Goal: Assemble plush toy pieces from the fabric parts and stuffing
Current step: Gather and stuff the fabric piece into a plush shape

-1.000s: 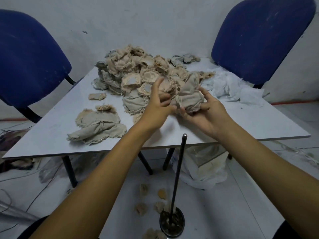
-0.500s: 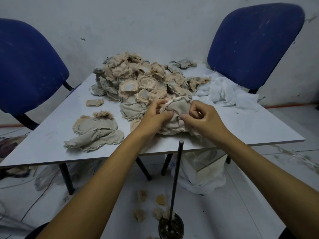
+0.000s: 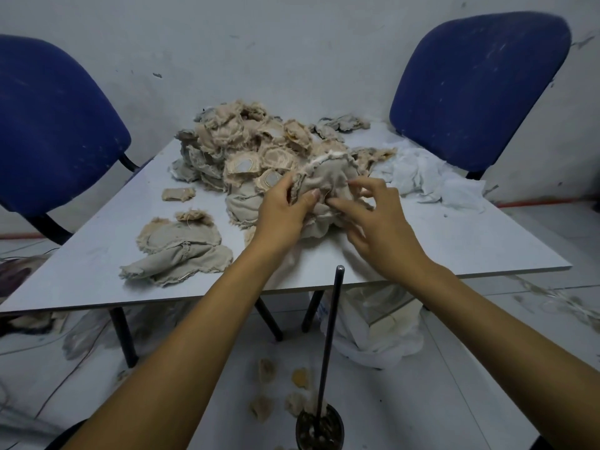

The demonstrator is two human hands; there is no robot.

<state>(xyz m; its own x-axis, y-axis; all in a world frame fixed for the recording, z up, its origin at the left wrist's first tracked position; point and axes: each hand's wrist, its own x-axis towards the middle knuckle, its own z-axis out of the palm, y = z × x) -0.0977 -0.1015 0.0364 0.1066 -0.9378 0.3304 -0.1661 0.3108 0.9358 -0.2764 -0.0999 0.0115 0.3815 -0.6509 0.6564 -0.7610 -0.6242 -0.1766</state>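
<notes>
Grey fabric shell: limp, light, frays; left hand and right hand fingers pinch its seam edge; grip there.

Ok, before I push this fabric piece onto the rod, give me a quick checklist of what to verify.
1. Left hand grips the grey fabric piece: ok.
2. Right hand pinches it: ok.
3. Opening of the piece found: cannot tell, folds hide it.
4. Upright dark metal rod free of fabric: ok.
5. White stuffing on the white table: ok.
6. Piece lined up over the rod: not ok, it sits above the table.
</notes>
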